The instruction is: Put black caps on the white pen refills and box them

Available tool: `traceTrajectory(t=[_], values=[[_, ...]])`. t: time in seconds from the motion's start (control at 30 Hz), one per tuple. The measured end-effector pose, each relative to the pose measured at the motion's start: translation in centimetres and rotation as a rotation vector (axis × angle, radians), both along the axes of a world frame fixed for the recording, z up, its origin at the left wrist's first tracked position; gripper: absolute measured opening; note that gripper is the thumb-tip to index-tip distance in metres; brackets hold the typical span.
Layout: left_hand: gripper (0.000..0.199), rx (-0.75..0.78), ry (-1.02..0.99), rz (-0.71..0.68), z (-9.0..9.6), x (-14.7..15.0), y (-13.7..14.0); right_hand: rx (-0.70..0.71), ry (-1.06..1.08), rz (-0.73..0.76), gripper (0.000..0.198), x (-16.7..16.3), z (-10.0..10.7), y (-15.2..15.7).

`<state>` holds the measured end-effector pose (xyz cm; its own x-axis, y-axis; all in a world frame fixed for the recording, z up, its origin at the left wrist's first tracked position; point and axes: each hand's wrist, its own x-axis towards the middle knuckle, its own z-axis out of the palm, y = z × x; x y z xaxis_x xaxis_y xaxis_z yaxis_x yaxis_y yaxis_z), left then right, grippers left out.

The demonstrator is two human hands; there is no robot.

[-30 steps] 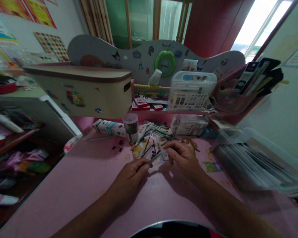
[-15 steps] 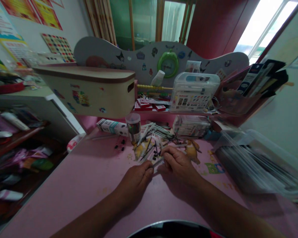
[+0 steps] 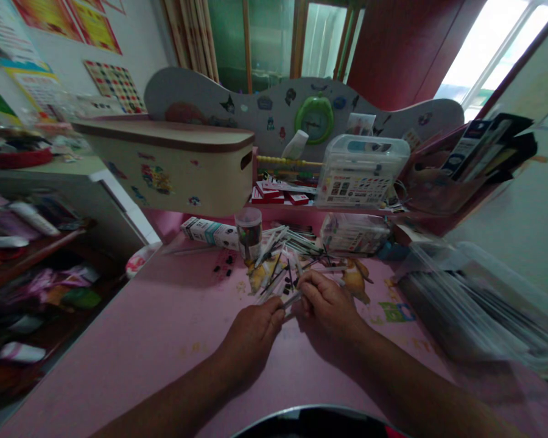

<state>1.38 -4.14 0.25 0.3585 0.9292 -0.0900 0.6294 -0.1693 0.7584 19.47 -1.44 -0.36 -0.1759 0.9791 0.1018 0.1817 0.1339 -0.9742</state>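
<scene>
A slim, pale pen barrel runs between my two hands above the pink desk. My left hand pinches its near end between thumb and fingers. At the far end, the curled fingers of my right hand close round it and hide the tip. Just beyond my hands lies a loose pile of white tubes and thin dark sticks. Several small black caps sit beside the pile, and others lie further left.
A clear cup holding pens and a long printed carton stand behind the pile. On the right is a clear bin of dark sticks. A cream box and a clear case occupy the shelf. A dark, shiny-rimmed object shows at the bottom edge.
The view has shifted slightly, so the desk and shelf appear a little further right. Both hands keep their grip on the barrel, with only slight movement of the fingers.
</scene>
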Motion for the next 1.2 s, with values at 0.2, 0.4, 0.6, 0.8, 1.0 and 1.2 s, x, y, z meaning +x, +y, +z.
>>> traceTrajectory(t=[0.2,0.4,0.6,0.8,1.0,1.2], values=[[0.029,-0.009,0.008,0.012,0.1,0.1,0.0,-0.106,0.108,0.027,0.021,-0.1,-0.5,0.2],[0.028,-0.014,-0.069,0.032,0.4,0.2,-0.1,-0.2,0.321,0.032,0.023,-1.1,-1.8,0.2],[0.029,0.024,-0.06,0.011,0.5,-0.1,0.3,-0.157,0.235,0.059,0.018,-0.3,-0.4,0.6],[0.028,0.182,0.054,-0.089,0.7,-0.8,0.4,0.12,-0.497,0.359,0.007,1.8,2.8,1.0],[0.029,0.384,-0.104,0.049,0.0,-1.5,0.5,0.301,-0.912,0.292,0.016,3.7,6.8,-0.2],[0.03,0.407,-0.248,0.212,0.6,-1.7,0.3,0.425,-1.05,-0.129,0.018,13.8,13.4,-2.3]])
